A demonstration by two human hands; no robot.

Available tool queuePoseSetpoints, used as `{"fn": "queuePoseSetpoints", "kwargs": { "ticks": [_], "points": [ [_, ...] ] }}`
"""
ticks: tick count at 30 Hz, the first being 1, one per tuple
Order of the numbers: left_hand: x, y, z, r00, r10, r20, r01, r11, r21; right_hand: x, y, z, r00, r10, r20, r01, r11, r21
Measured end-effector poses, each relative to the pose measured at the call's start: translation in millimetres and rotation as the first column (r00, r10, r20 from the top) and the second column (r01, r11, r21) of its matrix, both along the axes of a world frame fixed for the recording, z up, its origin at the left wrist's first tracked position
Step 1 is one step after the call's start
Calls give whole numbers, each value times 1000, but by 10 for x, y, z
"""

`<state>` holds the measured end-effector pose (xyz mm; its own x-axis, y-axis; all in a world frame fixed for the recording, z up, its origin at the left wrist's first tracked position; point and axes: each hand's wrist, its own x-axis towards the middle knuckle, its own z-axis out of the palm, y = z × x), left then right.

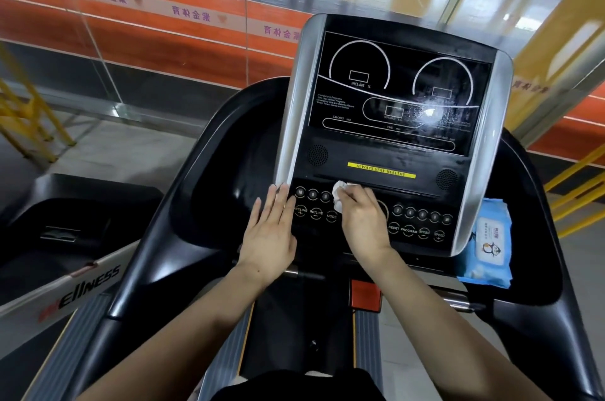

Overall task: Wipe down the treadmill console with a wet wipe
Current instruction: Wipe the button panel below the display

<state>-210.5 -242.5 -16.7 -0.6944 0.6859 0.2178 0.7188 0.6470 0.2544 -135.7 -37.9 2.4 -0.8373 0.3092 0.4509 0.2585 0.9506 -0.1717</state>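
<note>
- The crumpled white wet wipe [339,196] sits on the button panel of the black, silver-edged treadmill console [389,135], near the panel's upper edge and a little left of its middle, just beside the short row of round number keys.
- The right hand [365,220] lies over it, fingers curled round the wad and pressing it onto the panel; the wipe pokes out beyond the fingertips.
- The left hand [270,238] rests flat at the panel's lower left corner, fingers straight and together, tips touching the silver side trim. It grasps nothing and looks to be bracing.
- Up on the glossy black display screen [399,93], a streaky, beaded sheen shows toward the lower right corner. I'd take that as damp from wiping, so the screen seems at least partly done.
- The button panel looks like the step in hand. The right-hand keys marked RESET, PROGRAM and SPEED show no clear wetness, so I'd judge them still to do, along with the silver side rails.
- A light blue soft pack of wipes [487,250] lies against the console's lower right corner, its lid shut as far as I can tell.
</note>
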Motion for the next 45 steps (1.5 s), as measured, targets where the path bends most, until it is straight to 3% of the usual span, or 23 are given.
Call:
{"fn": "queuePoseSetpoints", "kwargs": {
  "ticks": [8,17,23,28,34,38,45],
  "points": [
    [-76,-122,20,999,11,39,-12,1000,13,-548,-612,158,995,82,51,-83,997,8],
    [-155,-277,21,994,35,107,-35,999,-4,-25,-519,-110,961,191,198,-193,981,-6],
    [-106,-325,51,989,31,142,-37,998,43,-393,-579,286,988,152,-17,-152,988,2],
    [-72,-340,48,989,25,146,-32,998,50,-545,-694,235,988,91,128,-86,995,-47],
    [-108,-344,41,991,12,133,-19,998,52,-76,-575,-25,990,49,133,-46,999,-23],
    [-118,-314,48,992,10,125,-17,999,51,-196,-618,88,984,-23,179,17,999,34],
    [-86,-262,47,991,0,131,-5,999,38,-377,-640,218,962,20,272,-18,1000,-8]
  ]
}}
